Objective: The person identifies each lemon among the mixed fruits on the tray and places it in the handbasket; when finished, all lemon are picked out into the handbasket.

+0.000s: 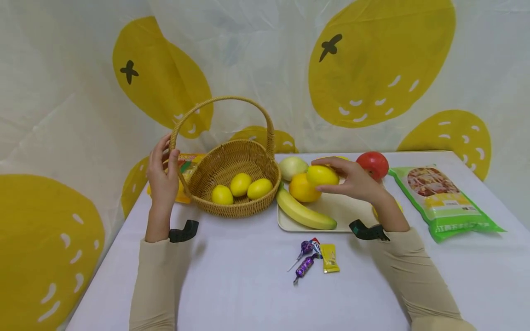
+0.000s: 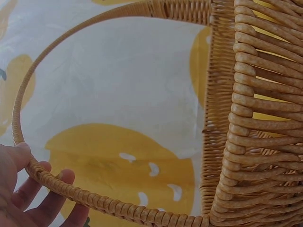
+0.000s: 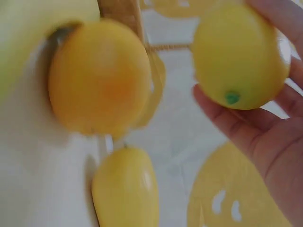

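The left side of the wicker basket's (image 1: 232, 210) arched handle (image 2: 109, 204) is held by my left hand (image 1: 163, 178), thumb on one side and fingers behind it. Inside the basket lie three lemons (image 1: 241, 185). My right hand (image 1: 358, 181) grips another lemon (image 1: 323, 175) between thumb and fingers; its green tip faces the camera in the right wrist view. This lemon is held above the cream tray (image 1: 352, 214), beside an orange-coloured round fruit (image 1: 303, 189). A banana (image 1: 304, 214) lies along the tray's left front.
A pale oval fruit (image 1: 293, 167) and a red round fruit (image 1: 374, 164) sit toward the back. To the right lies a green food bag (image 1: 447, 202); an orange packet (image 1: 184, 198) is partly behind the basket. In front are a lollipop (image 1: 306, 247), purple sweet (image 1: 304, 266) and yellow sachet (image 1: 330, 258).
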{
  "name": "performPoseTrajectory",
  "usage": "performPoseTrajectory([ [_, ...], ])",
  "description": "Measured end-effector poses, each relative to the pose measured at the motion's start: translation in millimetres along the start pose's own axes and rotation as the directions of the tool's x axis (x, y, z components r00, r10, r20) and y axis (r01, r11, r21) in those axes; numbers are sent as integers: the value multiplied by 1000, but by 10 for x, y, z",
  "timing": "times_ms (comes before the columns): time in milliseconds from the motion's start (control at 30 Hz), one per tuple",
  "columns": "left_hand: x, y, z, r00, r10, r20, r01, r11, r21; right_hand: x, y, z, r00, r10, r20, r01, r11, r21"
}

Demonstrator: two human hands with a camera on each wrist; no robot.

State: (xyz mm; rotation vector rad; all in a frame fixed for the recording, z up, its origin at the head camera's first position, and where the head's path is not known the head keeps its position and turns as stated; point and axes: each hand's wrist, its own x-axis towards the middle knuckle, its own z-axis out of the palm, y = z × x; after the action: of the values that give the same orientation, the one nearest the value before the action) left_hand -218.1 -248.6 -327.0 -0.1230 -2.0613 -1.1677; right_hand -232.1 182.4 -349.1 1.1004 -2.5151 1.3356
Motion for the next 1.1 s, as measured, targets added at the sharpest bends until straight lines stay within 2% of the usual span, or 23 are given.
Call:
performPoseTrajectory([
  [67,0,9,1,1000,-5,3,5,1000,-3,72,-78,88,1000,-2,4,2,1000,21],
  [167,13,17,2,1000,-7,6,7,1000,-2,216,-201,264,999,-34,2,34,999,-5],
  [300,20,21,4,1000,-5,15,5,1000,1,431,-353,518,988,-156,19,157,987,-30],
  [400,19,17,6,1000,-5,16,5,1000,0,570,-442,678,977,-199,75,201,979,-23],
  [533,15,13,3,1000,-13,13,14,1000,-8,719,-494,875,976,-165,139,171,985,-36],
  [667,14,2,-7,1000,-14,6,14,1000,-9,847,-485,1068,983,-100,156,112,991,-69],
  [800,12,-10,-16,1000,-6,0,6,1000,0,966,-441,1227,977,-72,200,88,994,-72],
  [967,4,-20,-13,1000,-9,6,8,1000,9,1046,-408,1303,964,-44,262,63,996,-67],
  [1100,12,-25,-3,1000,-4,13,4,1000,-8,1064,-372,1316,959,17,284,1,998,-62],
])
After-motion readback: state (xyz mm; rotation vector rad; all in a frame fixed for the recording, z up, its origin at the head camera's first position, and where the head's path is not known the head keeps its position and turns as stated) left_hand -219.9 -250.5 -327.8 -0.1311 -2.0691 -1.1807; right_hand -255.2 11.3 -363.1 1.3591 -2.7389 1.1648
